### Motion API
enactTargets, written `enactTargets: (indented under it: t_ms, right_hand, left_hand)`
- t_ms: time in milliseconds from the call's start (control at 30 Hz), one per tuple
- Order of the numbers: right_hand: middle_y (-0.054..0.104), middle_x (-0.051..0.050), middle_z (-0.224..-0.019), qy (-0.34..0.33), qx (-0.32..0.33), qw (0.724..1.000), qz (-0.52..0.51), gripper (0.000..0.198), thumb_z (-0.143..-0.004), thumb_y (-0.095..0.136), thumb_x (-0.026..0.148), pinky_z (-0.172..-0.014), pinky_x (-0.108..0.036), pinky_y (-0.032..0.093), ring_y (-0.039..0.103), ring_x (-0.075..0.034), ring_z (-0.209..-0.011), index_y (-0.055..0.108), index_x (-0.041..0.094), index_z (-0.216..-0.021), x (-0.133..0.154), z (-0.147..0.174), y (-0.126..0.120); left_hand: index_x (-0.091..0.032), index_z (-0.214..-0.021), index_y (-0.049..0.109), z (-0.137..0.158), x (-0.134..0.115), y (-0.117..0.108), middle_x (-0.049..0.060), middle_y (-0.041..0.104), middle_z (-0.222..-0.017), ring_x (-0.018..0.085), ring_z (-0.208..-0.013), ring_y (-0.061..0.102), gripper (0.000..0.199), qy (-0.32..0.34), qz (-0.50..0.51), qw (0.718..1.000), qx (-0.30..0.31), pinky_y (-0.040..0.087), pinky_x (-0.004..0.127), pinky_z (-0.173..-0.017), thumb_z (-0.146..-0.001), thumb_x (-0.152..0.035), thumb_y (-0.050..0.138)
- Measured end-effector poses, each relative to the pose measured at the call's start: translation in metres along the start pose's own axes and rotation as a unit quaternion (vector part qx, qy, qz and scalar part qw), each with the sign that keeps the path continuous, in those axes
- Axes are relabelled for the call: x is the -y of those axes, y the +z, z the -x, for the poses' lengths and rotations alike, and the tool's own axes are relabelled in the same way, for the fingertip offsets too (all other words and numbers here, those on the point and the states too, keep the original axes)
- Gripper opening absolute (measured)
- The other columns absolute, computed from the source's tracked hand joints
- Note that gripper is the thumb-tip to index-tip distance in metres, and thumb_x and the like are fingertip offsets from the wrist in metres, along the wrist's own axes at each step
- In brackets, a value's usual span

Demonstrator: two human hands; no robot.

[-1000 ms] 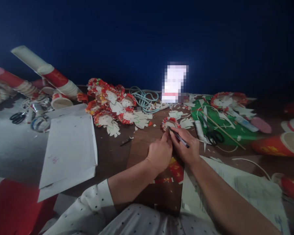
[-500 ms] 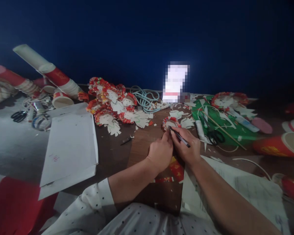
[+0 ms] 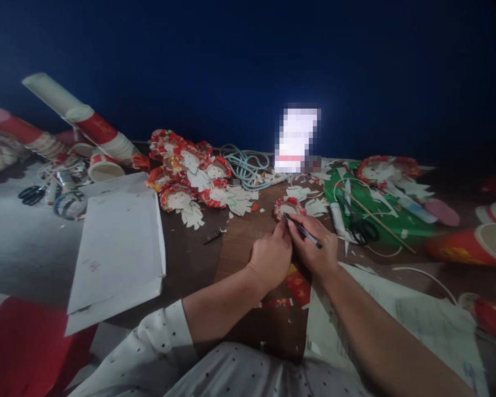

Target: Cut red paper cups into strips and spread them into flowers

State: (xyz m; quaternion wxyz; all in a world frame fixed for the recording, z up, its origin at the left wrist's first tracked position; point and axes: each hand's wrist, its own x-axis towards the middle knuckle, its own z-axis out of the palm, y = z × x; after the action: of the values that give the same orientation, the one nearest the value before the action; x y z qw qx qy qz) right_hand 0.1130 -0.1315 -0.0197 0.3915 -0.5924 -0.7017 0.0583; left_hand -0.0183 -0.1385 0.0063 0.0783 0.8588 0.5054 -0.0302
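Sheets of white paper (image 3: 118, 251) lie on the tabletop well to the left of the small red-rimmed ring (image 3: 289, 209), which is the landmark here. A pile of similar ringed pieces (image 3: 190, 177) sits between, left of the ring and a little beyond it; a dark cap-like bit (image 3: 212, 237) lies left of it, toward the person. The left hand (image 3: 271, 256) comes in at the ring's near edge, fingertips seemingly touching it; whether its grip pinches the rim or only presses, I cannot tell. The ring lies flat just ahead of both hands, a touch to the left of the right one. What matters most, I judge, is the line of the pen (image 3: 312, 238): its tip meets or hovers over the ring's near part, and its long axis slants back from there toward the person and rightward. The right hand (image 3: 321, 258), just right of the ring on its near side, has its grip closed around that pen. Farther right of the ring, black scissors (image 3: 362, 232) rest on a green sheet (image 3: 391, 232).
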Motion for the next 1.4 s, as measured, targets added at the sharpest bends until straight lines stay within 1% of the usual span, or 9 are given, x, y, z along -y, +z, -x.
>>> enactTargets:
  t_ms: [233,500,667,800,1133,1233,1400]
  right_hand:
    - [0.071,-0.005,-0.102,0.001,0.002,1.0,-0.029,0.022,-0.089,0.055,0.027,-0.087,-0.029,0.051,0.066,-0.018,-0.095,0.066,0.021,-0.108,0.0011,-0.0008,0.0003]
    - [0.071,-0.005,-0.1,0.003,0.001,1.0,-0.026,0.022,-0.089,0.056,0.027,-0.085,-0.03,0.052,0.067,-0.018,-0.092,0.066,0.021,-0.107,0.0005,-0.001,0.0013]
    - [0.071,-0.004,-0.103,0.002,0.002,0.999,-0.041,0.022,-0.089,0.056,0.026,-0.088,-0.03,0.051,0.066,-0.017,-0.096,0.066,0.022,-0.108,0.0001,-0.0015,0.0017]
    - [0.071,-0.004,-0.103,0.007,0.004,0.999,-0.032,0.022,-0.089,0.055,0.028,-0.087,-0.029,0.051,0.066,-0.017,-0.095,0.066,0.023,-0.108,0.0004,-0.0017,0.0017]
    - [0.071,-0.004,-0.104,0.002,0.003,1.0,-0.024,0.023,-0.089,0.055,0.027,-0.088,-0.03,0.051,0.066,-0.017,-0.097,0.066,0.023,-0.11,0.0009,-0.0014,0.0016]
    - [0.071,-0.005,-0.103,0.002,-0.021,1.0,-0.005,0.023,-0.089,0.055,0.027,-0.087,-0.03,0.051,0.066,-0.018,-0.095,0.066,0.021,-0.109,0.0002,-0.0009,0.0018]
    - [0.072,-0.006,-0.097,0.004,-0.069,0.997,0.037,0.02,-0.088,0.056,0.027,-0.081,-0.028,0.053,0.067,-0.018,-0.089,0.067,0.019,-0.102,-0.002,-0.0009,0.0008]
  left_hand:
    - [-0.015,-0.136,0.047,-0.0002,-0.0004,-0.0017,0.016,0.037,-0.148,0.016,-0.086,0.065,0.045,-0.002,-0.005,1.0,0.01,0.055,0.026,-0.069,-0.092,-0.02,0.035]
    - [-0.015,-0.135,0.047,-0.0006,-0.0002,-0.0019,0.016,0.039,-0.146,0.016,-0.085,0.066,0.045,-0.003,0.0,1.0,0.012,0.055,0.026,-0.067,-0.092,-0.02,0.035]
    - [-0.015,-0.136,0.046,-0.0012,-0.0004,-0.0023,0.016,0.04,-0.145,0.016,-0.086,0.066,0.045,-0.002,0.002,1.0,0.012,0.055,0.026,-0.067,-0.092,-0.02,0.036]
    - [-0.014,-0.138,0.044,-0.0011,-0.0008,-0.0029,0.017,0.04,-0.145,0.017,-0.085,0.066,0.047,-0.001,0.005,1.0,0.017,0.055,0.028,-0.066,-0.092,-0.018,0.036]
    - [-0.014,-0.136,0.045,-0.001,-0.0004,-0.0033,0.017,0.042,-0.143,0.018,-0.087,0.066,0.046,-0.004,0.017,1.0,0.019,0.056,0.029,-0.068,-0.092,-0.019,0.035]
    - [-0.014,-0.135,0.046,-0.0007,-0.0001,-0.0027,0.016,0.041,-0.144,0.018,-0.088,0.066,0.045,0.001,0.02,1.0,0.015,0.056,0.029,-0.069,-0.092,-0.02,0.036]
    - [-0.014,-0.139,0.041,-0.0004,-0.0001,-0.002,0.017,0.04,-0.145,0.018,-0.092,0.065,0.048,-0.003,0.015,1.0,0.013,0.055,0.028,-0.071,-0.092,-0.02,0.035]
